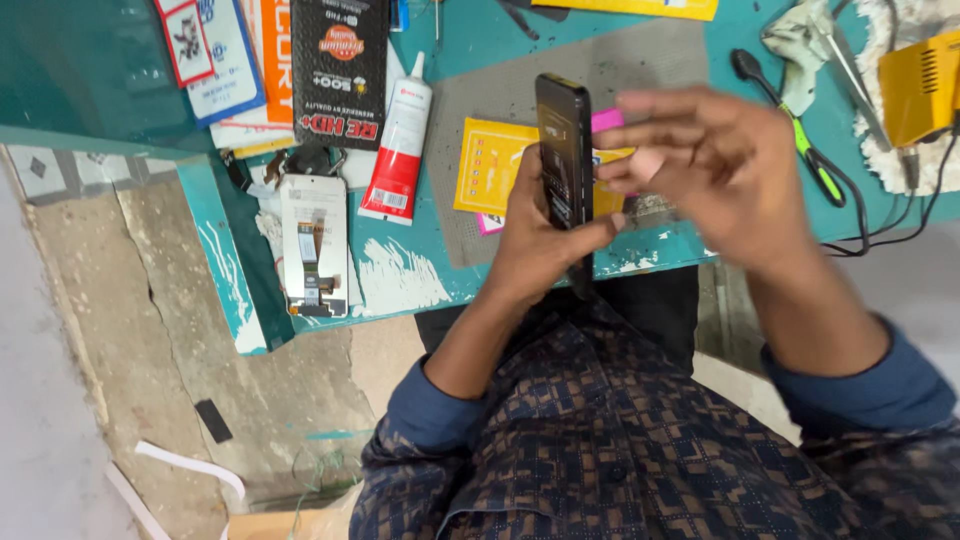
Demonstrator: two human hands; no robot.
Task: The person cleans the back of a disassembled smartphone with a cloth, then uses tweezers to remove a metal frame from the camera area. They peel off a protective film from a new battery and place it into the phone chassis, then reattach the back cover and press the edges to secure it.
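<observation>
My left hand (pixel 535 245) grips a black smartphone (pixel 563 150), held upright on its edge above the near rim of the teal workbench (pixel 400 280). Beside the phone's right side, my right hand (pixel 715 165) hovers, blurred, with fingers curled and spread toward it. Something small and pink (pixel 648 165) shows at its fingers; I cannot tell whether it is pinched. A yellow card (pixel 492 165) and a pink-edged sheet (pixel 606 120) lie on the grey mat (pixel 640 65) behind the phone.
A white phone screen part (pixel 314 245) lies at the bench's left corner, a red-and-white glue tube (pixel 400 140) beside it. Black and orange packets (pixel 340 70) sit further back. Green-handled tool (pixel 815 165), cables, cloth and a yellow device (pixel 920 85) are at right. Concrete floor (pixel 150 350) lies left.
</observation>
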